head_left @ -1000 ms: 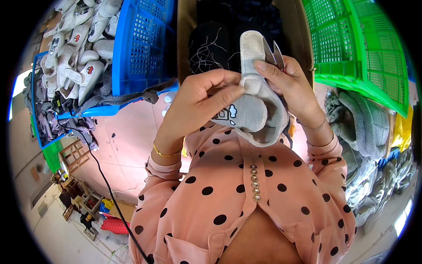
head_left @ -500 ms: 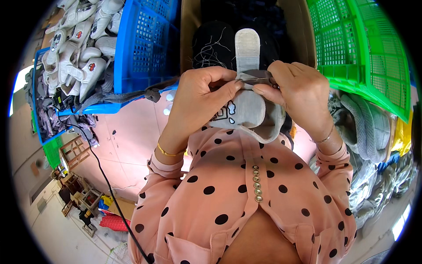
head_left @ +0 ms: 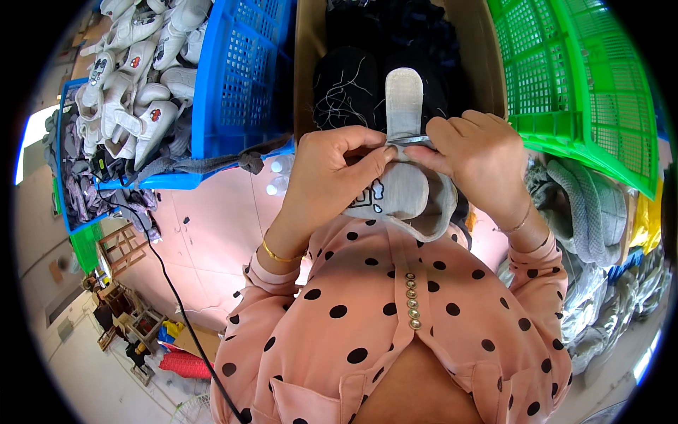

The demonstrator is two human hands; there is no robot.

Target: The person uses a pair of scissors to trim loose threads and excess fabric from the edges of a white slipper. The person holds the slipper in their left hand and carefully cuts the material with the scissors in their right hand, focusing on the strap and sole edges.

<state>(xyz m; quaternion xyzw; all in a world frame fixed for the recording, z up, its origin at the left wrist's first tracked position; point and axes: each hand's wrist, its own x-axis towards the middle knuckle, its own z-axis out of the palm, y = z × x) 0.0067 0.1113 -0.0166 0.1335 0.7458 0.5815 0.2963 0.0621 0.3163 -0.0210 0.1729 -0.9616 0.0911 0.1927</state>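
Observation:
Between my hands is a whitish child's shoe upper (head_left: 408,191) with a small printed picture on its side and its opening toward my chest. Its long pale strap (head_left: 404,92) stretches away from me over the dark cloth. My left hand (head_left: 335,169) is closed, thumb and forefinger pinching the edge of the shoe at the strap's base. Closed as well, my right hand (head_left: 477,159) grips small metal snips (head_left: 409,140), their blade lying across the strap's base near my left fingertips. The snips' handle is mostly hidden in my palm.
Ahead stands a cardboard box (head_left: 307,71) with dark contents. White thread ends (head_left: 346,95) cling to black cloth. Left are a blue crate (head_left: 240,78) and a heap of white shoes (head_left: 134,85); right, a green crate (head_left: 544,85) and grey shoes (head_left: 586,205). A black cable (head_left: 176,297) hangs at left.
The snips' blade has turned from a broad dark face to a thin bright edge. My hands and the shoe sit slightly lower in view, partly because the view has shifted.

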